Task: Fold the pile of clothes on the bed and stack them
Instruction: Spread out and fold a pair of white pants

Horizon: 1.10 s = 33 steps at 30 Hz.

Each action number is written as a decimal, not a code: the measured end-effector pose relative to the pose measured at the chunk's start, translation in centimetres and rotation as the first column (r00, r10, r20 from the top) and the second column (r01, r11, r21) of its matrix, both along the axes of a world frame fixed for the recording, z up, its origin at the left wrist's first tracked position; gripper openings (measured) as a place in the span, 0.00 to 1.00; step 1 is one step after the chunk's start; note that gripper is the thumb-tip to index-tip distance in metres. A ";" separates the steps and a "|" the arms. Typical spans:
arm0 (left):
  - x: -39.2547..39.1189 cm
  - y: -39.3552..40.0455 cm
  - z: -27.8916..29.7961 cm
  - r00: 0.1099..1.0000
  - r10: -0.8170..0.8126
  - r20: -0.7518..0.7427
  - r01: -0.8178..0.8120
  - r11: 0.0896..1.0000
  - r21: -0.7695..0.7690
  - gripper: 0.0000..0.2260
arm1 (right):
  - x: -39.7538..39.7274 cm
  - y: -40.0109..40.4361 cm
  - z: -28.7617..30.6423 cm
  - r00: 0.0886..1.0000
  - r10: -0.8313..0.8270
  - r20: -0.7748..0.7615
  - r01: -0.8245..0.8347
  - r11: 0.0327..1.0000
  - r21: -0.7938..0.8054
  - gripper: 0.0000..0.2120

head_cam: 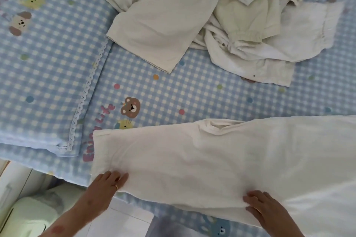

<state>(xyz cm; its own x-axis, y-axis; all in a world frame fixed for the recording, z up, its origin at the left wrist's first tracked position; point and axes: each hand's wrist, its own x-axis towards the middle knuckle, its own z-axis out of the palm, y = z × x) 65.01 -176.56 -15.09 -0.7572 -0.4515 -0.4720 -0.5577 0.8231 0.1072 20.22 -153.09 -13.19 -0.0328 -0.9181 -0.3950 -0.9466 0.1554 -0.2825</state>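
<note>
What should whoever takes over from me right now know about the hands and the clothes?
Left hand: flat, fingers on the near left corner of the white garment.
Right hand: flat, pressing its near edge.
The garment lies spread on the bed, not yet folded.
The pile of clothes sits unfolded at the far side.
No stack is in view.
Left: fold this garment, then the pile, and stack.

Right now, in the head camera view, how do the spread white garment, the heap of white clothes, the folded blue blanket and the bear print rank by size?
1. Spread white garment, though it lies nearest the camera.
2. Heap of white clothes and folded blue blanket: too close to rank.
3. Bear print, smallest by far.
</note>
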 end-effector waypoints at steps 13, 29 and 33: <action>-23.3 0.9 -4.4 0.977 0.176 -0.117 -0.181 0.983 -0.032 0.28 | -8.9 -3.8 -6.4 0.964 -0.148 -0.220 0.161 0.986 0.039 0.26; -50.1 23.2 -4.2 0.900 0.002 -0.435 0.101 0.972 0.212 0.34 | -32.8 6.8 -5.2 0.194 -0.914 0.357 0.979 0.201 -0.016 0.24; -50.9 21.4 -1.9 0.930 0.208 -0.303 -0.075 0.915 0.397 0.39 | -35.6 4.4 -5.8 0.117 -0.843 0.524 0.991 0.134 -0.006 0.29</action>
